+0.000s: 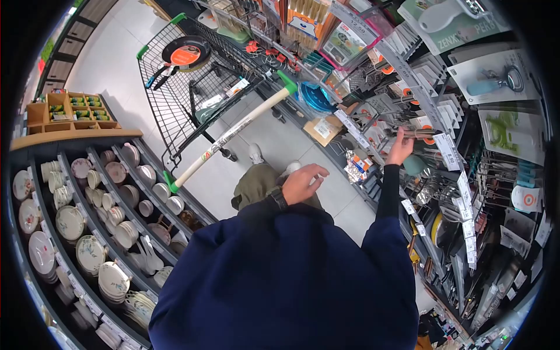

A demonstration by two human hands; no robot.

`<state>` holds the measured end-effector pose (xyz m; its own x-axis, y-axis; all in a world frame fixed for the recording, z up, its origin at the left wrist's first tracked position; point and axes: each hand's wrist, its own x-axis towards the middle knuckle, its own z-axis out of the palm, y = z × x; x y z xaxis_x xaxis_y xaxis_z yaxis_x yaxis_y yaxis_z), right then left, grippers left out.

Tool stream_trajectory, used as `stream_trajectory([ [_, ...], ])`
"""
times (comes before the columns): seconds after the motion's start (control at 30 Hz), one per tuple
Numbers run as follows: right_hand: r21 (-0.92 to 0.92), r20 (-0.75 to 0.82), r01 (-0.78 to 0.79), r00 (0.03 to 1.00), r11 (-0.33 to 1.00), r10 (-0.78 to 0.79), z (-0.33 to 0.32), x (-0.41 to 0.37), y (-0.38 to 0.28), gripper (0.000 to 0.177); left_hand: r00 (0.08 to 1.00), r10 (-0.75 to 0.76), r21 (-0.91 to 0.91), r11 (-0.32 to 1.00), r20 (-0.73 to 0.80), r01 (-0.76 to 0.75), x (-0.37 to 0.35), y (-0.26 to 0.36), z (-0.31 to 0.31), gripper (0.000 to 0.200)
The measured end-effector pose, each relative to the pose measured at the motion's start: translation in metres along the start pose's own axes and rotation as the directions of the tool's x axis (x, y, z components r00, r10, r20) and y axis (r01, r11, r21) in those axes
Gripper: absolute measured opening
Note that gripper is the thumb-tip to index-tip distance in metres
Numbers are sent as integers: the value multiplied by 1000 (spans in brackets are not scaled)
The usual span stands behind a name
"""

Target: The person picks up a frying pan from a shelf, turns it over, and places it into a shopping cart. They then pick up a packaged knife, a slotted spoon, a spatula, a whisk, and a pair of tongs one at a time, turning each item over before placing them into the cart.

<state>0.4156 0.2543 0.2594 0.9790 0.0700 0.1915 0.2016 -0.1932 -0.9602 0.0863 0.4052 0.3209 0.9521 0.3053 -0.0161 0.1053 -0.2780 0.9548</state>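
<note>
My left hand [304, 183], with a dark watch on its wrist, is in front of my body. Its fingers are loosely bent and apart, with nothing in them. Stretched out to the shelving on the right, my right hand [399, 147] has its fingers closed at the end of some thin, brownish flat pieces [417, 133] on the rack. Their exact kind is too small to tell. Just beside them is a price label [447, 151], and a green rounded utensil [414, 165] hangs below the hand.
A shopping cart [233, 138] stands ahead, with a frying pan [186, 53] in its basket. Plates and bowls [70, 223] fill the left shelves. Hanging kitchen tools, including a carded scoop [496, 81], crowd the right side. An open cardboard box [322, 129] sits on the low shelf.
</note>
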Motion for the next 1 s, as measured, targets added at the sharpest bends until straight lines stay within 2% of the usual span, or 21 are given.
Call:
stream_trajectory([
  [0.07, 64, 122, 9, 992, 998, -17, -11, -12, -5, 22, 998, -22, -57, 998, -56, 19, 7, -2, -1, 24],
  [0.1, 54, 126, 14, 992, 998, -20, -15, -20, -15, 22, 998, -22, -69, 997, -59, 18, 10, -3, -1, 24],
  [0.17, 140, 244, -70, 969, 988, 34, -22, -39, -39, 21, 996, -14, -131, 991, -90, 3, 18, -5, 1, 27],
  [0.2, 104, 253, -148, 960, 984, 118, -25, -50, -61, 22, 997, -9, -141, 990, -73, -1, 21, -6, 1, 29],
  [0.23, 90, 290, -168, 947, 982, 135, -31, -56, -68, 24, 997, -6, -149, 989, -73, -5, 25, -3, 1, 29],
  [0.3, 71, 329, -264, 917, 962, 227, -37, -70, -92, 24, 998, 19, -121, 992, -63, -26, 31, 4, 0, 33],
  [0.33, 70, 323, -264, 918, 962, 228, -40, -75, -99, 24, 998, 21, -122, 992, -58, -28, 35, 3, 1, 33],
  [0.4, 47, 387, -349, 870, 936, 305, -45, -85, -113, 24, 976, 213, 88, 974, -44, -208, 40, 0, 5, 38],
  [0.43, 49, 378, -353, 872, 934, 310, -45, -88, -119, 24, 976, 213, 87, 974, -34, -209, 40, 0, 7, 38],
  [0.5, 61, 419, -400, 842, 915, 340, -44, -95, -132, 24, 986, 137, 49, 989, 95, -142, 40, 0, 13, 37],
  [0.53, 156, 447, -428, 834, 890, 323, -45, -98, -132, 25, 984, 139, 49, 988, 108, -145, 40, -1, 14, 37],
  [0.57, 161, 435, -432, 838, 888, 329, -45, -101, -133, 25, 976, 35, -175, 985, 217, 4, 38, -3, 15, 35],
  [0.6, 193, 452, -444, 832, 875, 323, -44, -101, -136, 24, 938, -43, -366, 914, 344, 176, 36, -6, 16, 33],
  [0.63, 225, 468, -456, 825, 861, 315, -44, -102, -139, 24, 932, -41, -361, 915, 359, 179, 34, -8, 18, 33],
  [0.7, 238, 454, -459, 832, 856, 319, -46, -104, -142, 24, 908, -35, -470, 847, 418, 249, 28, -12, 22, 30],
  [0.73, 211, 457, -465, 825, 860, 334, -48, -104, -141, 25, 900, -30, -464, 849, 434, 252, 25, -14, 24, 30],
  [0.8, 186, 472, -455, 819, 871, 326, -51, -103, -138, 26, 893, -47, -552, 771, 448, 318, 23, -13, 27, 30],
  [0.93, 193, 485, -451, 816, 872, 315, -52, -97, -131, 24, 900, -34, -573, 761, 435, 306, 26, -7, 32, 29],
  [1.0, 203, 495, -452, 813, 869, 307, -51, -96, -125, 25, 898, -92, -543, 768, 431, 340, 29, -6, 35, 30],
])
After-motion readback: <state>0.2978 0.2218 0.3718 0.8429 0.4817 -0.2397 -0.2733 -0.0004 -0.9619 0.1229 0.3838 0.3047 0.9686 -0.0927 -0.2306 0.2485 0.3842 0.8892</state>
